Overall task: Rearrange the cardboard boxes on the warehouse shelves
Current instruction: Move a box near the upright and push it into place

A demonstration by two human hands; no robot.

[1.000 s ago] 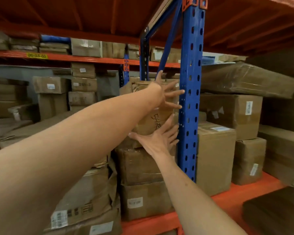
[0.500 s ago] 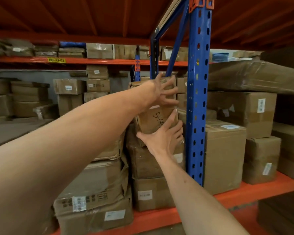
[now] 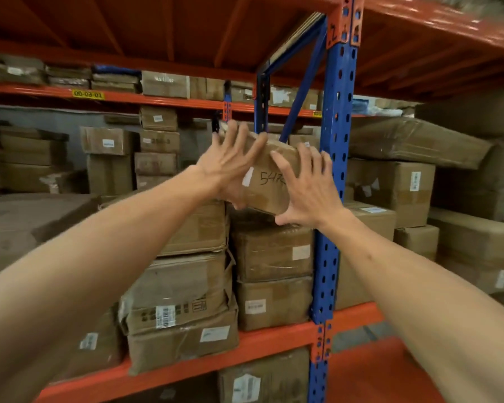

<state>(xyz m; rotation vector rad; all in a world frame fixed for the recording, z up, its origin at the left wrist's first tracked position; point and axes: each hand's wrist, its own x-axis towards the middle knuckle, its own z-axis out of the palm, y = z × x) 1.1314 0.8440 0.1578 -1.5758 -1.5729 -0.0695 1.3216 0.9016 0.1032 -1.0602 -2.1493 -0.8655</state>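
A: Two racks meet at the blue post (image 3: 333, 181); which stack carries the task's box?

B: The stack (image 3: 272, 274) just left of the post, on the orange shelf (image 3: 274, 343). The box (image 3: 269, 177) sits on top of it, tilted, near end raised, its marked face toward the camera.

A: Its lie relative to the hands?

B: Straight ahead and above chest line, at full reach of both arms. Its long axis appears to run left to right and away, top end leaning toward the back. It lies between the two hands, neither clearly nearer.

A: State of the hands?

B: Left hand (image 3: 230, 167): fingers spread wide, palm flat on the upper left corner, thumb under the lower edge. Right hand (image 3: 309, 187): equally spread, palm on the right side, thumb hooked beneath the bottom corner. Together they clamp the box from both sides; a full lift off the stack cannot be confirmed.

A: Constraint on the coming move?

B: Probably the post, just beside the right hand.
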